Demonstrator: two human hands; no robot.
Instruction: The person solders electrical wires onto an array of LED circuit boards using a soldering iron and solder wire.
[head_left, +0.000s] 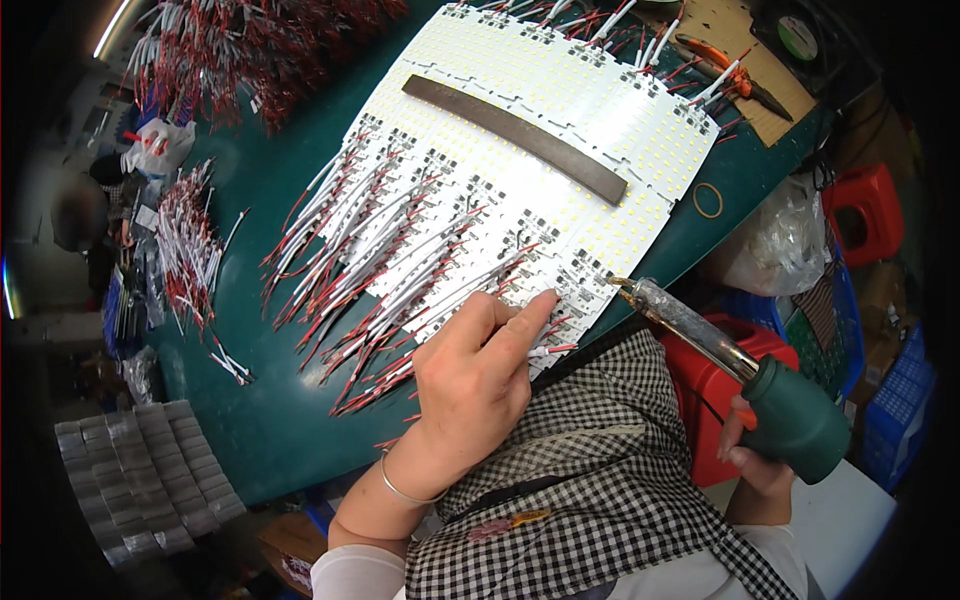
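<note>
On the green surface (260, 420), a sheet of white LED strip boards (560, 120) serves as landmark. Far left of its near edge lie loose bundles of red-and-white wires (190, 250), with stacked silver parts (150, 480) below them off the surface. Along the sheet's left edge, soldered wire leads (380, 270) fan outward toward the lower left. A dark flat bar (515, 138) rests diagonally across the sheet's middle. At the near corner of the sheet, the left hand (475, 385) presses down, its fingers (535, 315) together, steadying one red-tipped lead (553, 350) against a board pad. Right of that corner, the right hand (755, 455) has its fingers clamped on the green handle of a soldering iron (735, 365). Its long axis runs from lower right to upper left, tip pointing at the sheet's near corner but apart from it. The step appears to be lead placement before soldering; the next move would call for bringing the tip onto the held joint.
</note>
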